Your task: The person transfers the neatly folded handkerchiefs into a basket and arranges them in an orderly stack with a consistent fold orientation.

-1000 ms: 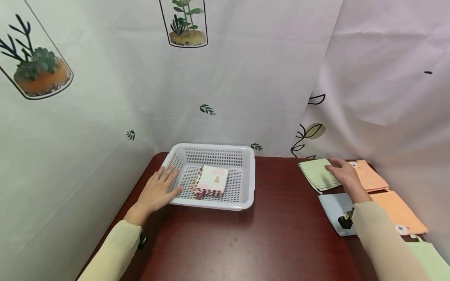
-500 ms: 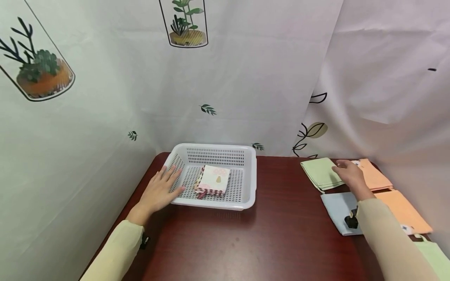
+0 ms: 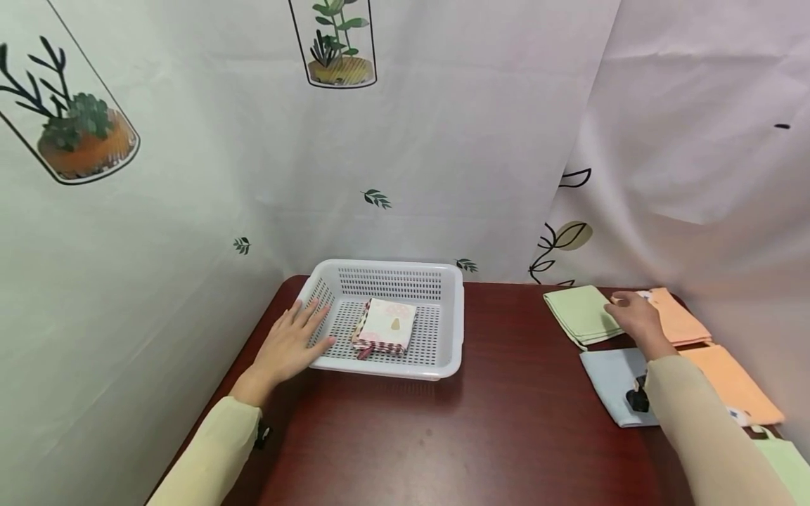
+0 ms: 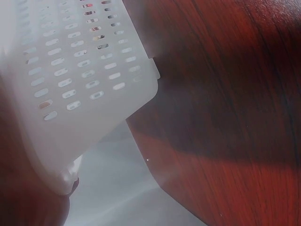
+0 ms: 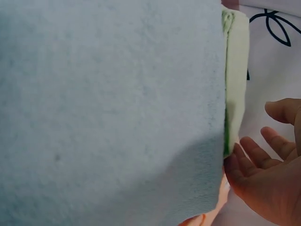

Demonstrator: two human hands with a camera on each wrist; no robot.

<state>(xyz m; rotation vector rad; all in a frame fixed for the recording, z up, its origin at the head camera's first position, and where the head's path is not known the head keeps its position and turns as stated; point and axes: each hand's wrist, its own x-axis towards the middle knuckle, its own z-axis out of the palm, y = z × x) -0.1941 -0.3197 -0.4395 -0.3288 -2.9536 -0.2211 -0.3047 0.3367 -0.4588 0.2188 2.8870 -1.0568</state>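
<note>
My left hand (image 3: 296,339) lies flat with straight fingers on the left rim of a white perforated basket (image 3: 451,330); the wrist view shows that basket's wall (image 4: 70,80) close up. A folded patterned cloth (image 3: 384,326) sits inside the basket. My right hand (image 3: 633,313) hovers at the right edge of a folded green cloth (image 3: 577,313), between it and an orange cloth (image 3: 683,320). In the right wrist view the hand (image 5: 263,174) has relaxed fingers with nothing in them, beside the green cloth (image 5: 235,70) and a light blue cloth (image 5: 108,108).
The dark red table (image 3: 493,422) stands against curtains printed with plants. On its right lie a light blue cloth (image 3: 610,376), a second orange cloth (image 3: 728,383) and another green cloth (image 3: 785,464) at the lower right corner.
My right hand has slid from on top of the green cloth to its right edge. The left hand stays on the basket rim.
</note>
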